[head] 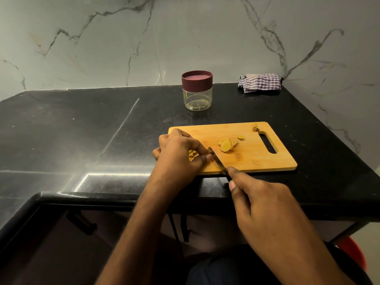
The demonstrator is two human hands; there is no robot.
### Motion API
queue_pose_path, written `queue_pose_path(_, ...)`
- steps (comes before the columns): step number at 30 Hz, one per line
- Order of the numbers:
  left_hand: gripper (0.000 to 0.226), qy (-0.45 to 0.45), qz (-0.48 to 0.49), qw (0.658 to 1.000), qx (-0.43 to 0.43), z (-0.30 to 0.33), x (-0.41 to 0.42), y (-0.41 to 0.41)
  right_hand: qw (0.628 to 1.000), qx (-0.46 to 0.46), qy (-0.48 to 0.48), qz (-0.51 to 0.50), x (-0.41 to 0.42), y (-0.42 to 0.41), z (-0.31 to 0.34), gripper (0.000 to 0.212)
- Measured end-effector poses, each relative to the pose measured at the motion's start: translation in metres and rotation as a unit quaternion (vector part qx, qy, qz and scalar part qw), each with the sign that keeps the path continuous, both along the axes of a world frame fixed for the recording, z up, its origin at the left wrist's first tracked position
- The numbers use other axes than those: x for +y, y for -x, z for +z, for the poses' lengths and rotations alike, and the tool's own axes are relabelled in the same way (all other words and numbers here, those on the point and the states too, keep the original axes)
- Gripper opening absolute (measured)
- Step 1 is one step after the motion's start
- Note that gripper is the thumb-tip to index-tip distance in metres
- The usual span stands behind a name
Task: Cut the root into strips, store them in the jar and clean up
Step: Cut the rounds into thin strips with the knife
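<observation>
Now slicing root on cutting board (257, 159).
Left hand (178, 155) pins root pieces (192, 154) at board's left end; right hand (265, 204) grips knife (218, 161). Slices (227, 144) mid-board. Lidded jar (197, 90) behind.

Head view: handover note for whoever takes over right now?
Left hand pinches root pieces at the board's near-left end.
Right hand grips the knife, blade on the board beside the left fingertips.
Slices lie mid-board, scraps near the handle slot.
Jar stands behind, lid on, almost empty. Cloth back right.
Left: finish strips, fill jar, clean up.
</observation>
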State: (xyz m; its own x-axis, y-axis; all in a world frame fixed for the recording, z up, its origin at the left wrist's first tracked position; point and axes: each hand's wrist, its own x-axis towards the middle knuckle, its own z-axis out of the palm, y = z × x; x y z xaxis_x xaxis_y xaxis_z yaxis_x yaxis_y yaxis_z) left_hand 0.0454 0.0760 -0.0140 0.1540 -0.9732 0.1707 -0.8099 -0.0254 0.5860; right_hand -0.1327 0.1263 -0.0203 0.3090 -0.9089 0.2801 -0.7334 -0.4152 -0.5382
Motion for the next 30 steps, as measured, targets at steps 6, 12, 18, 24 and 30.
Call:
queue_pose_path(6, 0.015, -0.002, 0.001, 1.0, -0.007, -0.001, 0.0, 0.001, 1.0, 0.004, 0.0, -0.004, -0.005, -0.004, 0.001, 0.043)
queue_pose_path(12, 0.014, -0.002, 0.008, 1.0, -0.012, -0.001, -0.001, 0.002, 1.0, 0.006, -0.001, -0.014, -0.017, -0.01, -0.002, 0.037)
queue_pose_path(18, 0.016, 0.005, 0.018, 0.999, -0.028, -0.001, 0.0, 0.004, 1.0, -0.003, -0.015, -0.009, -0.005, -0.004, -0.005, 0.043)
queue_pose_path(24, 0.008, 0.008, 0.02, 0.999, -0.038, -0.002, 0.001, 0.007, 1.0, 0.015, -0.025, -0.012, 0.005, 0.001, -0.002, 0.043)
queue_pose_path(30, 0.015, 0.04, 0.002, 0.999, -0.012, -0.009, 0.005, 0.004, 0.999, 0.027, -0.012, -0.027, 0.003, -0.005, -0.004, 0.044)
